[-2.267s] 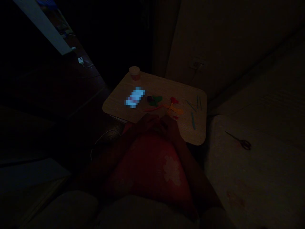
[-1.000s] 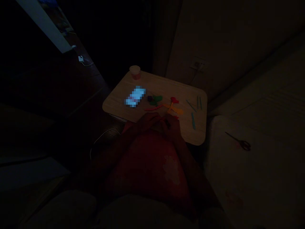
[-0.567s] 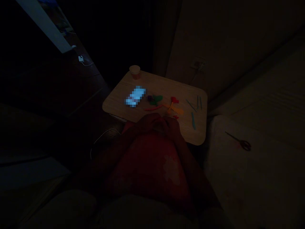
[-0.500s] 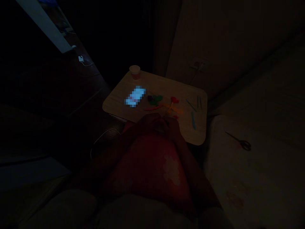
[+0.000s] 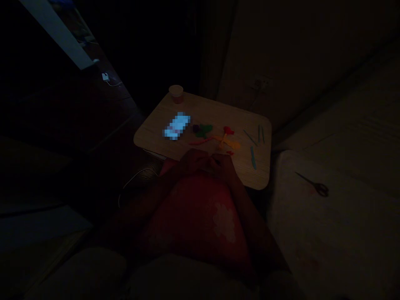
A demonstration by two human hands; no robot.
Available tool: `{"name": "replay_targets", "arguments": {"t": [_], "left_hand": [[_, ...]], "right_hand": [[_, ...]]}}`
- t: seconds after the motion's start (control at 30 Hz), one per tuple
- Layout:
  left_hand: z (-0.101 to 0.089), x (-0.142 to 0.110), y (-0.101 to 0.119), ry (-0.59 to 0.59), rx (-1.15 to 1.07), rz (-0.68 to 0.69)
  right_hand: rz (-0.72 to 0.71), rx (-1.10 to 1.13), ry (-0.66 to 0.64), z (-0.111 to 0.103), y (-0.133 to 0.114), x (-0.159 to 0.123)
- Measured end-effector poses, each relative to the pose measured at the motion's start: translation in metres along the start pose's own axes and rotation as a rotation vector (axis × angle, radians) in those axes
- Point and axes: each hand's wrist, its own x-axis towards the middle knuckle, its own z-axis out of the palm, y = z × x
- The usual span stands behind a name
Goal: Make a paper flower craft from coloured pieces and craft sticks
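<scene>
The light is very dim. My left hand (image 5: 194, 161) and my right hand (image 5: 222, 164) meet at the near edge of the small wooden table (image 5: 206, 103), fingers curled in and nearly touching. Whatever they pinch between them is too dark and small to make out. Just beyond lie soft-looking coloured pieces, like modelling clay: a red strip (image 5: 200, 142), an orange cross-like piece (image 5: 231, 144), a red lump (image 5: 228, 130) and a small red bit (image 5: 230, 153). Farther left is a green leaf-like piece (image 5: 204, 131) with a dark purple lump (image 5: 196, 128) beside it.
A lit phone (image 5: 176, 126), blurred out, lies on the table's left, with a lidded tub (image 5: 176, 94) behind it. Several thin blue-green sticks and a flat blue-green tool (image 5: 253, 158) lie at the right. Scissors (image 5: 320, 189) rest on a pale surface to the right.
My hands stay together at the table edge, their fingers shifting slightly against each other. The pieces on the table have not moved.
</scene>
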Motion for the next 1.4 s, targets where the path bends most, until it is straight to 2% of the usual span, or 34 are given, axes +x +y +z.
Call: {"name": "replay_targets", "arguments": {"t": [0.2, 0.33, 0.57, 0.67, 0.9, 1.07, 1.4], "left_hand": [[0.0, 0.0, 0.003, 0.077, -0.098, -0.043], [-0.001, 0.0, 0.005, 0.112, -0.088, -0.033], [0.002, 0.0, -0.007, 0.238, 0.058, 0.142], [0.002, -0.001, -0.009, 0.235, 0.112, 0.183], [-0.001, -0.002, 0.005, 0.227, 0.091, 0.127], [-0.001, 0.0, 0.002, 0.229, 0.085, 0.122], [0.003, -0.001, -0.008, 0.197, 0.125, 0.193]], "right_hand": [[-0.022, 0.055, 0.1, -0.003, -0.006, 0.002], [-0.022, 0.102, 0.133, -0.004, -0.009, 0.001], [-0.003, 0.127, 0.122, -0.004, -0.006, 0.001], [0.018, 0.065, 0.119, -0.003, -0.004, 0.002], [0.017, 0.058, 0.141, -0.001, -0.001, 0.002], [0.033, 0.083, 0.154, -0.001, 0.001, 0.002], [-0.081, 0.043, 0.087, -0.001, -0.003, 0.001]]}}
